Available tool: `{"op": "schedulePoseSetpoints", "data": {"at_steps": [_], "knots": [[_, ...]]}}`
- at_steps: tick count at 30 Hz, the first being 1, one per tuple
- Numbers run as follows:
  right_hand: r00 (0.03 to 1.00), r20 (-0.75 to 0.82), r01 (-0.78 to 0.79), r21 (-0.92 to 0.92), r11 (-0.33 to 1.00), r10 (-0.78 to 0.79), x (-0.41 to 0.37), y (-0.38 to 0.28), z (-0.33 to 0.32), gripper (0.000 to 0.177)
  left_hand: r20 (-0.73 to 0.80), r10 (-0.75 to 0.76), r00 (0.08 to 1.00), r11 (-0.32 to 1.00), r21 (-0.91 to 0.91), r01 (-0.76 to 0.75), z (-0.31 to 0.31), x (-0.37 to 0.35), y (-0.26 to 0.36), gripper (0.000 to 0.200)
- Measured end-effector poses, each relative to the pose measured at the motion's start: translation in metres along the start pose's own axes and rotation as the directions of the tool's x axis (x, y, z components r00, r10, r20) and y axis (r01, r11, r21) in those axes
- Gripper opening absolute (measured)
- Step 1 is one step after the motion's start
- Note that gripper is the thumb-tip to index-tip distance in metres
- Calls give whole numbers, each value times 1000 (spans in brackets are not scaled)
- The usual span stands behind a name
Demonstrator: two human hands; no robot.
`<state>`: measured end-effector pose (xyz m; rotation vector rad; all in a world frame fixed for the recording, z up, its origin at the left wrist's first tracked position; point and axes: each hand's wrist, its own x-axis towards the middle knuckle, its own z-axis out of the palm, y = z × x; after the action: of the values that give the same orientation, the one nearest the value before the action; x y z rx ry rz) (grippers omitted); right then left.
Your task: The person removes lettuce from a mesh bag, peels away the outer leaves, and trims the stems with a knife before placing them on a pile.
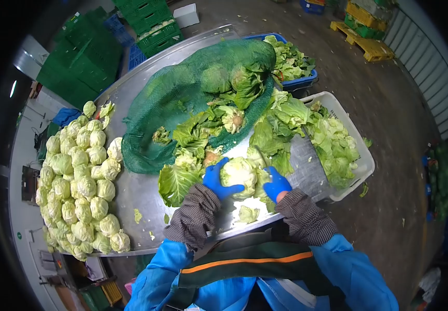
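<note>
From far off, I look down on a big, shiny metal counter (141, 207). A huge green net (156, 109) lies across its middle and reaches toward the far edge, with leafy cabbages in it and next to it. Along the left end is a tall pile of pale cabbages (79, 181), round and clean. Just past the right edge sits a white crate (366, 150) full of loose leaves. By the far right corner is a blue crate (302, 83) with more leaves in it. A wide green leaf (175, 185) lies flat near the front edge, to the left of the hands. The cabbage (238, 175) being worked on is close to the middle of the front edge. My person's left hand (219, 181), in a blue glove, holds its left side, thumb low and fingers high. The right hand (277, 185), gloved in blue too, is by its right side, but I can't quite tell if it grips anything. A small leaf bit (248, 213) lies below the cabbage, nearest the front edge.
</note>
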<state>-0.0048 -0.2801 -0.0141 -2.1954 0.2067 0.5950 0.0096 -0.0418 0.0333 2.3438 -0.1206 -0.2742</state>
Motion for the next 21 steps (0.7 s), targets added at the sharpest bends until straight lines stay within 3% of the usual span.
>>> {"op": "schedulePoseSetpoints", "data": {"at_steps": [2, 4, 5, 8, 9, 11, 12, 13, 14, 16, 17, 18, 20, 21], "knots": [[995, -94, -27, -57, 998, 21, 11, 43, 2, 56, -32, -17, 999, 986, -165, 12, 1, 1, -14, 106], [985, -136, 99, -78, 992, -109, 10, 30, -7, 61, -66, -29, 997, 947, -322, 7, 1, -1, -17, 102], [974, -153, 156, -85, 984, -168, 7, 25, -8, 63, -112, -55, 992, 949, -314, 18, 5, -4, -17, 98], [957, -160, 218, -162, 962, -244, -17, -34, -22, 74, -252, -252, 934, 868, -486, 102, 37, -6, -38, 90], [982, -80, 161, -128, 979, -172, -23, -50, -25, 76, -164, -408, 898, 639, -754, 152, 34, -16, -7, 80], [995, 97, 33, -77, 997, -26, -29, -69, -28, 81, 78, -518, 852, 593, -685, 423, 32, -33, 0, 71], [991, 81, 114, -79, 990, -107, -26, -66, -25, 82, 188, -570, 799, 558, -625, 546, 31, -40, 1, 67], [979, 63, 197, -81, 977, -192, -18, -60, -22, 84, 148, -439, 886, 795, -396, 460, 21, -45, 2, 73], [960, 44, 278, -84, 957, -275, -11, -54, -20, 85, 30, -349, 937, 912, -217, 347, 10, -45, 5, 75], [961, 116, 261, -74, 962, -252, 2, -51, -25, 78, -123, -88, 988, 974, 197, 111, -14, -37, 22, 81], [966, 130, 235, -94, 968, -222, 7, -53, -29, 75, -208, 165, 964, 972, 201, -123, -11, -27, 14, 94], [971, 144, 208, -114, 971, -191, 10, -53, -31, 73, -130, 178, 975, 981, 105, -165, -6, -17, 5, 97], [986, -13, 166, -121, 979, -169, 11, -39, -28, 66, 9, 224, 975, 970, -96, -222, 5, -2, -5, 103], [983, -98, 145, -119, 982, -157, 13, -30, -26, 62, -14, 149, 989, 981, -121, -149, 5, -3, 4, 104]]}}
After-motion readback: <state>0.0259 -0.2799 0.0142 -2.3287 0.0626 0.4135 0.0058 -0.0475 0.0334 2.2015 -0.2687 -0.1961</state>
